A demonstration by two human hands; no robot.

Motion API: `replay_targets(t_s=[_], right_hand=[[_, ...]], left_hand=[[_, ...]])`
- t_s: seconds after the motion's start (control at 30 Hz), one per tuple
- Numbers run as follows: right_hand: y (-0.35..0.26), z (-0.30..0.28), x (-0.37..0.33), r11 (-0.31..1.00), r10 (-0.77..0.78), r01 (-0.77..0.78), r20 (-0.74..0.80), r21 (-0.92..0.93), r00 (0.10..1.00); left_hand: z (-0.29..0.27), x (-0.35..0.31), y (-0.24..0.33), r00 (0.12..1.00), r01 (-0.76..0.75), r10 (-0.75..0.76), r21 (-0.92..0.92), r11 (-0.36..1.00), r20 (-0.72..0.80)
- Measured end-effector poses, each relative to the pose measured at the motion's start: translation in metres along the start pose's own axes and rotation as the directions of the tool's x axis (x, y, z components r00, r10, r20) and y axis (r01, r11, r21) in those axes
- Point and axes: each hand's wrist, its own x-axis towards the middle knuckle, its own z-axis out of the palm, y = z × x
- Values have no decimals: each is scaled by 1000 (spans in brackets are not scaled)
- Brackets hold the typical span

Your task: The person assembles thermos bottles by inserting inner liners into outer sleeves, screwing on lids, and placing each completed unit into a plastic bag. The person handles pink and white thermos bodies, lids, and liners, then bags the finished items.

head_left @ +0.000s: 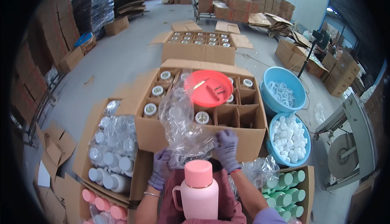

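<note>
A clear plastic bag (182,128) is stretched between my two gloved hands, its upper part lying over a divided cardboard box (239,143). My left hand (161,169) pinches the bag's lower left edge. On its other side, my right hand (227,150) is closed on the bag's edge, close to the box's front wall. Between my forearms a pink bottle (199,199) with a side handle and a pink lid stands upright against me, touched by neither hand. Inside the box's compartments are several bottles with pale round tops (150,109); a red dish (210,92) with small tools rests above them.
At the right are a blue basin of clear rings (298,80) and another of white caps (305,136). Boxes of white bottles (115,182), pink-lidded bottles (101,203) and green bottles (282,197) flank me. Another filled box (199,53) stands beyond.
</note>
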Motion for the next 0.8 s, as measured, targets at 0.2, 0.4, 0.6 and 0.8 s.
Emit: replay_targets(t_s=[0.2,0.4,0.6,0.8], right_hand=[[-20,-99,-111,814,-423,308,138,492,896],[17,-119,-273,739,-673,412,569,533,472],[-1,-127,-247,777,-591,392,785,493,183],[2,-89,-249,784,-585,446,755,432,296]], left_hand=[[-9,-95,67,918,101,-284,532,840,275],[-33,-145,80,361,310,-909,893,327,208],[12,-115,72,904,86,-308,581,810,296],[-53,-235,87,849,525,-517,294,799,-111]])
